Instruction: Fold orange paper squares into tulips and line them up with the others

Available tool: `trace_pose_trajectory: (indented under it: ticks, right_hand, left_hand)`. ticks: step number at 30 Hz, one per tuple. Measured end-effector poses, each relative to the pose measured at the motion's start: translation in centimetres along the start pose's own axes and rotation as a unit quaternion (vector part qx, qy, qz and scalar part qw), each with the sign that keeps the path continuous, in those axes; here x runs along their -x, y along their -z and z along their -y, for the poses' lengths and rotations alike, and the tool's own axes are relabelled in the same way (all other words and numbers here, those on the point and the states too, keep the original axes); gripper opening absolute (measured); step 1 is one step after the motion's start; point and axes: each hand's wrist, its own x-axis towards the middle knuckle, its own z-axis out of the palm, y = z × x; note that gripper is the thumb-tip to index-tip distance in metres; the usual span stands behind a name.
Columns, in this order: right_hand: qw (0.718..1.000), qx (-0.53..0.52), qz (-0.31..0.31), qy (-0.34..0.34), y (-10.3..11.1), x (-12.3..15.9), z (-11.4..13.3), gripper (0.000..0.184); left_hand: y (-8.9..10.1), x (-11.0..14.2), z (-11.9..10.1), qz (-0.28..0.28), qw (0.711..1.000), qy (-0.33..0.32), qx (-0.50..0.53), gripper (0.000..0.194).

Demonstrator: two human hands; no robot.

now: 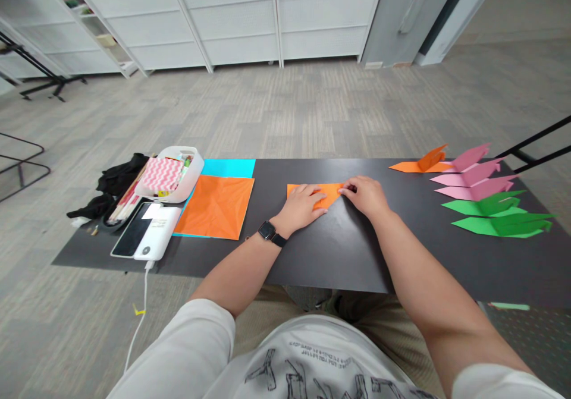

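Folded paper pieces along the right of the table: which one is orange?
The folded piece farthest from the person, at the back end of the row. The three beside it are pink and the two nearest the person are green.

A person in a white short-sleeved T-shirt (312,363) printed with grey block lettering and a line of small text, and khaki trousers (272,310) below the shirt's hem. A black smartwatch (266,231) on a black strap circles the left wrist; both forearms are bare.
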Motion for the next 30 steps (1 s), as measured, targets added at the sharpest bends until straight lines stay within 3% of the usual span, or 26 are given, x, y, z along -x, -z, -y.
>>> trace_pose_trajectory:
  ticks: [7, 12, 20, 23, 26, 30]
  right_hand:
    - [0.995, 0.038, -0.023, -0.088, 0.4, -0.3, -0.3, 0.025]
    - [0.991, 0.047, -0.031, -0.121, 0.6, -0.6, -0.5, 0.020]
    - [0.982, 0.050, -0.076, -0.168, 0.4, -0.9, -1.6, 0.030]
    - [0.985, 0.020, -0.112, -0.129, 0.7, -0.7, -1.3, 0.027]
    - [0.991, -0.022, -0.130, -0.026, 1.0, -0.3, 0.1, 0.023]
    - [0.993, -0.060, -0.041, 0.096, 0.3, 0.6, 2.5, 0.018]
  left_hand:
    - [0.1, 0.0, -0.1, 0.001, 1.000, 0.001, 0.000, 0.041]
    - [0.1, 0.0, -0.1, 0.005, 1.000, 0.004, 0.000, 0.040]
    - [-0.1, -0.1, 0.2, 0.006, 1.000, -0.004, -0.002, 0.041]
    - [-0.1, -0.1, 0.2, -0.001, 1.000, -0.010, 0.001, 0.039]
    - [-0.1, -0.1, 0.2, -0.010, 1.000, -0.017, 0.004, 0.039]
    - [-0.3, -0.3, 0.0, -0.023, 1.000, -0.010, 0.010, 0.046]
